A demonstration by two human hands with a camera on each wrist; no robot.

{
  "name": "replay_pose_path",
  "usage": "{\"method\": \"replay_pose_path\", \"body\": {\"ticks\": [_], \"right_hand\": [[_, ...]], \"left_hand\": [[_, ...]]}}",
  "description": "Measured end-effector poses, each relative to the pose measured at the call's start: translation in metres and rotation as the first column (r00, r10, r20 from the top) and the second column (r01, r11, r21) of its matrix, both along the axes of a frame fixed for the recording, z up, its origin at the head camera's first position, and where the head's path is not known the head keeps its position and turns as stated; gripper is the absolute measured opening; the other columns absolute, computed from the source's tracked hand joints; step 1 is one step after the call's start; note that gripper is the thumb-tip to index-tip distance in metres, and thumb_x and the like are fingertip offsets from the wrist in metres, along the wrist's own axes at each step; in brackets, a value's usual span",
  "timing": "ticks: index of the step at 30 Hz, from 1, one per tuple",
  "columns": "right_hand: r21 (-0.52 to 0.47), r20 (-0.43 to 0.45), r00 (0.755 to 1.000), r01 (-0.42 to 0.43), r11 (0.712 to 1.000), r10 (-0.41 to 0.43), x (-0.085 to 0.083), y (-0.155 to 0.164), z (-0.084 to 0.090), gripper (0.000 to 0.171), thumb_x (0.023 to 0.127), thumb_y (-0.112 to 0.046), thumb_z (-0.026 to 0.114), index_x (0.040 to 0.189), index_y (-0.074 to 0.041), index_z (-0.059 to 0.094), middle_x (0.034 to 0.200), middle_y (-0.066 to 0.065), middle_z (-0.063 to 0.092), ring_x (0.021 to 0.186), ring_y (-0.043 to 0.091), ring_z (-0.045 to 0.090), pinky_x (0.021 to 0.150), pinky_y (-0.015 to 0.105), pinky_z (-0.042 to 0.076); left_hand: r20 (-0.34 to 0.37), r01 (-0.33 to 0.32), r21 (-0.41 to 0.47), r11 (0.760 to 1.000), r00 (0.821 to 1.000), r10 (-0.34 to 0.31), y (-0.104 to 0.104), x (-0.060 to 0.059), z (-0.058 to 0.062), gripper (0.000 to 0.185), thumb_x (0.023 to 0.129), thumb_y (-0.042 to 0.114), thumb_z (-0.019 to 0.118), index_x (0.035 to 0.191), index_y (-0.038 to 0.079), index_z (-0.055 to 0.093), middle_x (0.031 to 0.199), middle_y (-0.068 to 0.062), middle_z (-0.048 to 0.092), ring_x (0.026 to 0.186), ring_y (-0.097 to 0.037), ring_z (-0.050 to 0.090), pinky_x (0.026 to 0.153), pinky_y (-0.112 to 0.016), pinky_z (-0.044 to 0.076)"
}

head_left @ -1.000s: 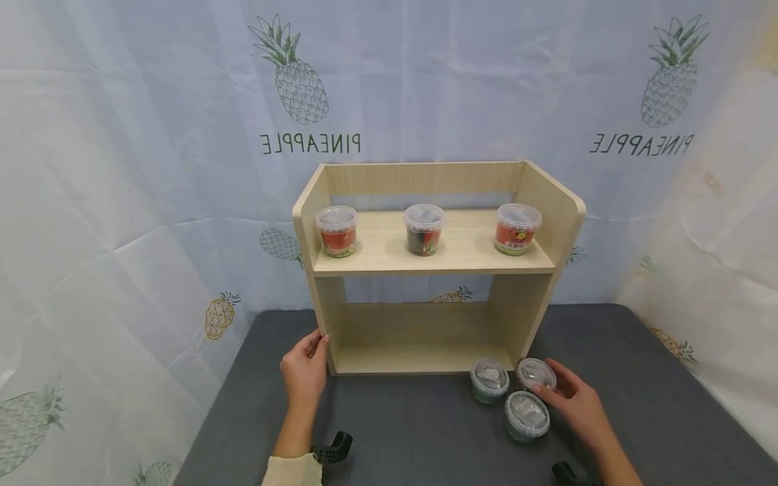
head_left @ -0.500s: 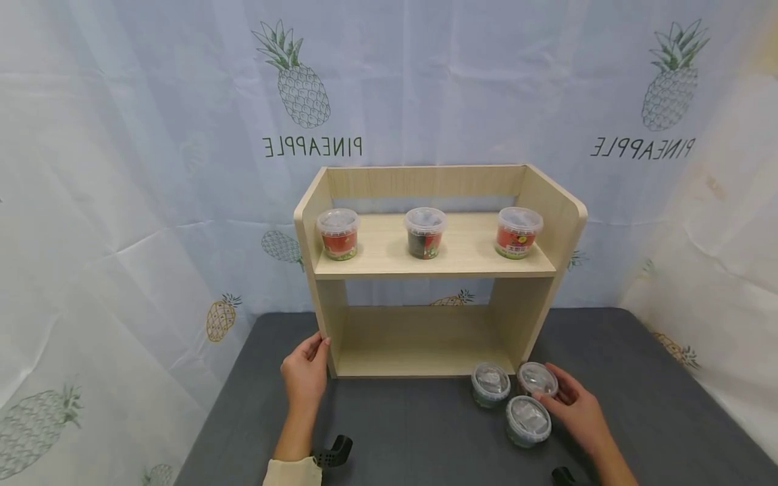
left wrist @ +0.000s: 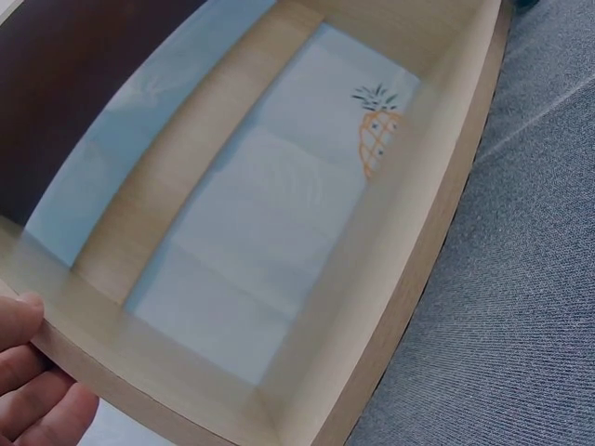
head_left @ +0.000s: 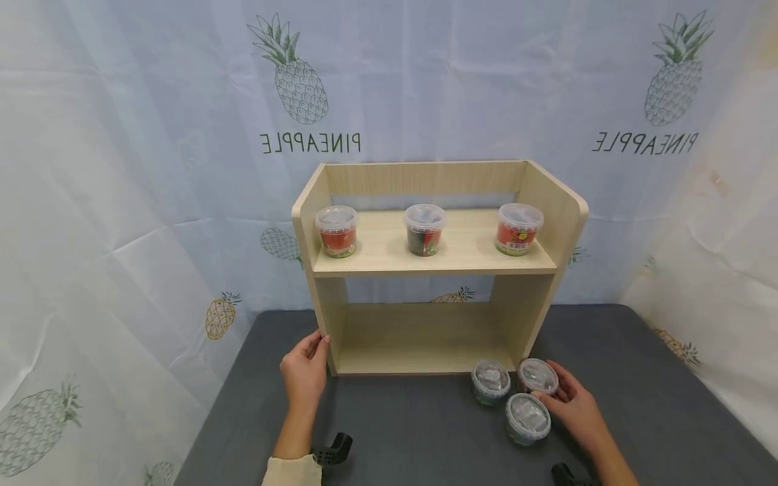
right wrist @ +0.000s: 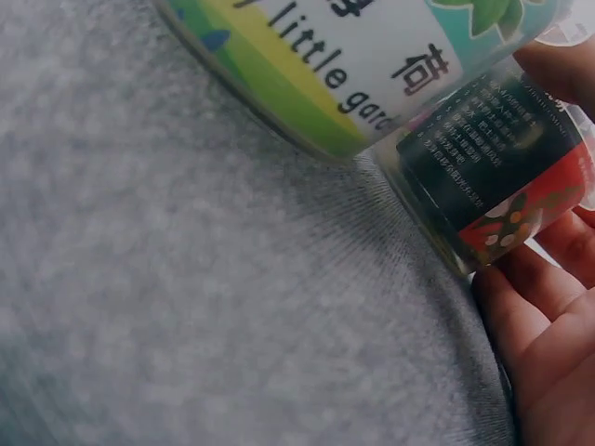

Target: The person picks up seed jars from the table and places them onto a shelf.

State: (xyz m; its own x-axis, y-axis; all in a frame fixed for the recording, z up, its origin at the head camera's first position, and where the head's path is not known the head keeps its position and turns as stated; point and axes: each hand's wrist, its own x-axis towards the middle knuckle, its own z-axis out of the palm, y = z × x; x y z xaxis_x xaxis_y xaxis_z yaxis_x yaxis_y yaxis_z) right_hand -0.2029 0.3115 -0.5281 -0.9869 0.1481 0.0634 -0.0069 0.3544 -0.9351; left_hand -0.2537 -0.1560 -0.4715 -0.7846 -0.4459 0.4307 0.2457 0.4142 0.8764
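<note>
Right hand (head_left: 574, 408) closed on cup (head_left: 537, 376).

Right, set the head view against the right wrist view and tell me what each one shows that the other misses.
Only the head view shows the wooden shelf with three tubs on its upper board, the pineapple curtain, the left hand touching the shelf's left side panel, and a third tub on the table. Only the right wrist view shows the print on the labels: "little" on the near tub, small white text on a dark panel of the far tub. Both show the right hand at the far tub on the grey table.
</note>
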Motion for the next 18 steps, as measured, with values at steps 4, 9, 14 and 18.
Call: {"method": "replay_pose_path", "body": {"ticks": [4, 9, 14, 18], "right_hand": [[-0.021, 0.030, 1.000, -0.002, 1.000, 0.003, -0.0003, -0.0006, -0.0003, 0.085, 0.089, -0.023, 0.076, 0.154, 0.000, 0.026, 0.145, 0.021, 0.043, 0.101, -0.024, 0.046, 0.080, 0.009, 0.052], [-0.034, 0.007, 1.000, 0.014, 0.999, -0.014, -0.0007, -0.0008, -0.0019, 0.083, 0.087, -0.018, 0.077, 0.152, 0.002, 0.030, 0.120, -0.021, 0.049, 0.101, -0.023, 0.049, 0.080, 0.007, 0.051], [0.006, 0.007, 1.000, 0.027, 1.000, -0.027, -0.0017, -0.0016, -0.0018, 0.083, 0.087, -0.022, 0.077, 0.152, 0.001, 0.031, 0.131, -0.003, 0.051, 0.100, -0.024, 0.047, 0.080, 0.005, 0.049], [0.046, 0.011, 1.000, 0.029, 0.999, -0.029, -0.0018, -0.0021, -0.0015, 0.082, 0.089, -0.025, 0.076, 0.152, 0.000, 0.030, 0.143, 0.024, 0.044, 0.099, -0.024, 0.046, 0.080, 0.005, 0.048]], "left_hand": [[0.012, 0.001, 0.003, 1.000, 1.000, -0.001, -0.0001, -0.0002, -0.0011, 0.026, 0.091, 0.017, 0.072, 0.111, 0.000, 0.074, 0.104, -0.015, 0.075, 0.095, -0.024, 0.073, 0.077, -0.035, 0.060], [0.017, 0.005, 0.003, 1.000, 1.000, -0.005, -0.0001, -0.0005, -0.0013, 0.026, 0.091, 0.016, 0.072, 0.112, 0.000, 0.074, 0.104, -0.016, 0.074, 0.096, -0.025, 0.073, 0.078, -0.036, 0.060], [0.013, 0.007, 0.002, 1.000, 1.000, -0.007, -0.0004, -0.0007, -0.0013, 0.026, 0.092, 0.017, 0.072, 0.112, 0.000, 0.074, 0.104, -0.016, 0.074, 0.095, -0.025, 0.073, 0.078, -0.036, 0.060], [0.017, 0.003, -0.002, 1.000, 1.000, -0.003, -0.0006, -0.0011, -0.0016, 0.026, 0.092, 0.017, 0.072, 0.112, 0.000, 0.074, 0.104, -0.015, 0.075, 0.095, -0.024, 0.073, 0.078, -0.037, 0.060]]}}
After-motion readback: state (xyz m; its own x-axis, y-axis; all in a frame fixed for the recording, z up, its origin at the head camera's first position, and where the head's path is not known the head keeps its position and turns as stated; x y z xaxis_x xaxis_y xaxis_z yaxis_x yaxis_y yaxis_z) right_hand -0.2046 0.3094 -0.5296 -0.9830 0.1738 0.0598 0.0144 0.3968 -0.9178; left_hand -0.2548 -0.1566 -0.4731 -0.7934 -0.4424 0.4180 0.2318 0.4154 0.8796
